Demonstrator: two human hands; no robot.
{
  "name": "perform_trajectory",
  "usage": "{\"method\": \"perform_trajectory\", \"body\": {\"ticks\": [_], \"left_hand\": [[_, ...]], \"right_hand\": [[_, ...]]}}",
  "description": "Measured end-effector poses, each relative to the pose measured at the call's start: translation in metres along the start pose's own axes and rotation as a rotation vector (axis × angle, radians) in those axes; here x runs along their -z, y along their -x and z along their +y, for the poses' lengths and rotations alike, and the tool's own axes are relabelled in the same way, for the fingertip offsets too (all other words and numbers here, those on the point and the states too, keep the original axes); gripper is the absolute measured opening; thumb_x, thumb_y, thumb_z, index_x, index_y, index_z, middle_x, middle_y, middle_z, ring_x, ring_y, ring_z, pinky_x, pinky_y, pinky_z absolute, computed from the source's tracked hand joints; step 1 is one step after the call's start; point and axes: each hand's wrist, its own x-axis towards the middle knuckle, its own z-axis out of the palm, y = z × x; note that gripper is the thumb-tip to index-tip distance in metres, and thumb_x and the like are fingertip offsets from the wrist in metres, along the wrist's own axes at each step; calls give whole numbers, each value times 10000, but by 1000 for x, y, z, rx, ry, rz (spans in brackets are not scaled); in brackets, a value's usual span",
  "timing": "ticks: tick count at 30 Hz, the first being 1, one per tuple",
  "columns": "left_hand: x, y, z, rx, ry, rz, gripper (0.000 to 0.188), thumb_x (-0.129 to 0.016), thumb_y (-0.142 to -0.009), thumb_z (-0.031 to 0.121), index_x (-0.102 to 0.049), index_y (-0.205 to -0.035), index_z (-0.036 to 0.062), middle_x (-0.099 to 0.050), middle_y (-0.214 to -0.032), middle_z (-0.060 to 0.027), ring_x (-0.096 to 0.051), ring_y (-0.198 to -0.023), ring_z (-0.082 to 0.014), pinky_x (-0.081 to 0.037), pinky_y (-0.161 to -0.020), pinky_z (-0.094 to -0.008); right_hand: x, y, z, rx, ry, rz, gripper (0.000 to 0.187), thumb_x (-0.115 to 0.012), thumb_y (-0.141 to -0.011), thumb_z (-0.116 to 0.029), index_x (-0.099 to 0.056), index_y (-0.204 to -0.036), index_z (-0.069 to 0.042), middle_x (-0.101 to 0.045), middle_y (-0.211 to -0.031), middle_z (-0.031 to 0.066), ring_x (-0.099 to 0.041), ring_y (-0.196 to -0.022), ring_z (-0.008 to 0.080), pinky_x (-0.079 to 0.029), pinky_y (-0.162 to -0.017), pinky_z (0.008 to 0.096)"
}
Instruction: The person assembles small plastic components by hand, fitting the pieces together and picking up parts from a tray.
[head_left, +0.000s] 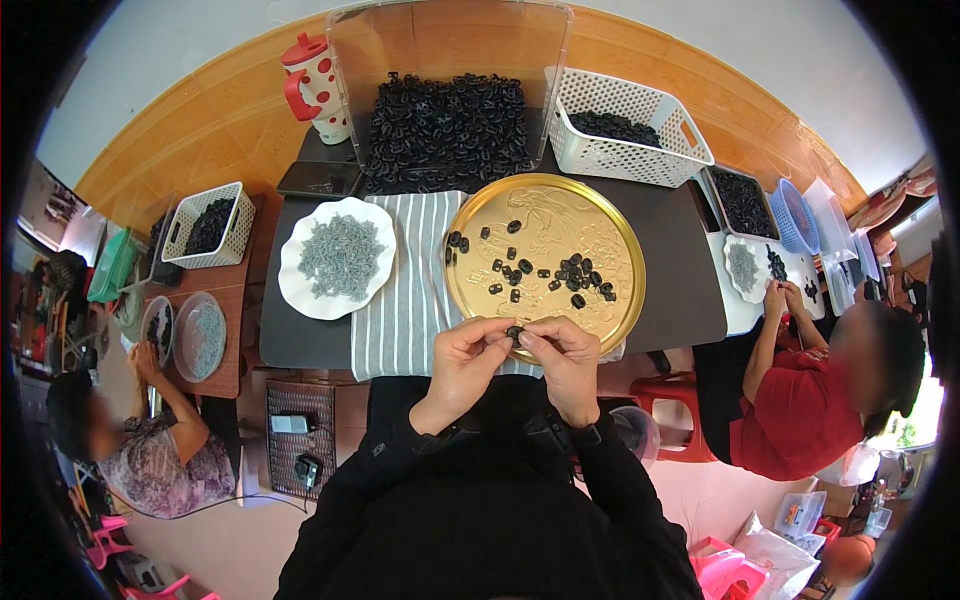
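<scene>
Dark table (pixel 682 270) | gold tray (pixel 600 225) on it | white plate (pixel 340 308), tray's nine o'clock | left hand (pixel 462 366), right hand (pixel 567 368) — fingertips of both pinching one small black part (pixel 515 335) over the tray's seven o'clock side | thin grey bits (pixel 342 257) — heaped on plate

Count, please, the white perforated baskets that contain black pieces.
2. One white basket stands at the back right of the dark table; the other white basket is on the brown table at left. Others may be hidden near the crowded edges.
</scene>
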Motion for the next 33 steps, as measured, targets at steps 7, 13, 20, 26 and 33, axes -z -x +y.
{"method": "perform_trajectory", "body": {"ticks": [7,13,20,26,33], "left_hand": [[0,1,1,-16,-11,-9,237,-590,-862,-67,-635,-1094,-48,-623,-949,-64,-593,-803,-88,-485,-696,-204],[2,2,1,18,21,-20,233,-591,-874,-42,-646,-1100,-24,-630,-911,-59,-584,-761,-89,-477,-658,-200],[2,2,3,-24,7,-35,232,-594,-870,-42,-658,-1092,-15,-627,-889,-61,-560,-723,-83,-462,-636,-199],[-1,5,-1,-53,34,-13,232,-596,-864,-53,-661,-1084,-17,-617,-864,-60,-556,-709,-84,-459,-627,-196],[-3,8,-2,-75,26,4,231,-599,-860,-59,-663,-1078,-20,-619,-859,-65,-560,-702,-89,-466,-618,-198]], "right_hand": [[3,3,2,-6,33,-29,111,-660,-809,63,-637,-915,38,-648,-848,40,-600,-772,79,-487,-703,214],[3,4,2,121,134,-78,214,-685,-765,92,-633,-960,22,-641,-859,61,-622,-772,107,-497,-698,229],[4,4,0,266,249,-121,238,-666,-766,112,-619,-988,41,-638,-869,109,-641,-775,159,-515,-691,253],[2,5,3,393,233,-122,237,-638,-767,144,-607,-989,63,-628,-892,142,-646,-758,186,-532,-664,267],[-1,7,-1,467,344,-86,265,-655,-734,168,-613,-971,57,-636,-873,138,-619,-714,153,-483,-604,222]]}}
